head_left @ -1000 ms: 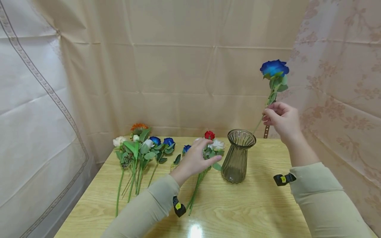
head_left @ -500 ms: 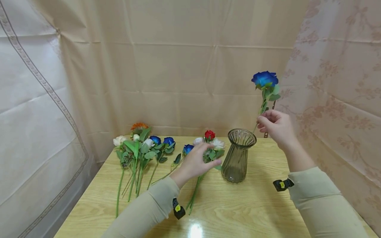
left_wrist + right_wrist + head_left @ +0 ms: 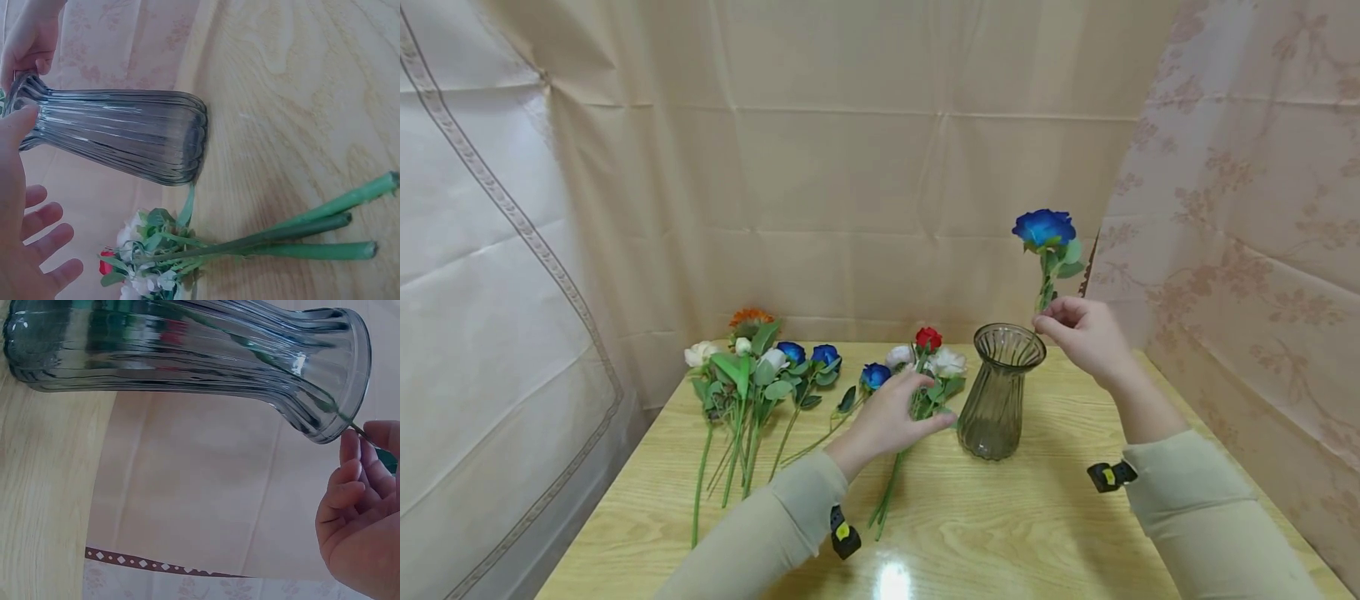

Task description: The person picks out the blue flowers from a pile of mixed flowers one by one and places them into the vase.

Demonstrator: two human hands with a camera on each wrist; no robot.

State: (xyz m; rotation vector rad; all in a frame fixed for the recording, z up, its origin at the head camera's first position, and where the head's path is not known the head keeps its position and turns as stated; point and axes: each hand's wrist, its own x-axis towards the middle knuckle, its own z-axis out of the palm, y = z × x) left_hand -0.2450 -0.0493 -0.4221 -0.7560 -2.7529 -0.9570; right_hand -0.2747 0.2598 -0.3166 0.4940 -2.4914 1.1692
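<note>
My right hand (image 3: 1086, 340) pinches the stem of a blue rose (image 3: 1045, 229) just beside the rim of a ribbed, smoky glass vase (image 3: 992, 412). The bloom stands upright above the hand. Seen in the right wrist view, the thin green stem (image 3: 322, 394) slants from the fingertips through the vase's mouth and shows through the glass. My left hand (image 3: 887, 421) hovers left of the vase with fingers spread and thumb apart, gripping nothing. Partly behind it lies a bunch with a red rose (image 3: 928, 339) and white flowers (image 3: 947, 362); its cut stems show in the left wrist view.
Another blue rose (image 3: 876, 376) lies left of that bunch. Farther left on the wooden table (image 3: 985, 533) are several flowers: an orange one (image 3: 751, 318), a cream one (image 3: 702, 354), and two blue roses. Cloth curtains (image 3: 850, 167) hang behind and at both sides.
The right hand has moved down and left with the blue rose, bringing its stem farther into the vase. My left hand has sunk slightly; the vase and lying flowers stay put.
</note>
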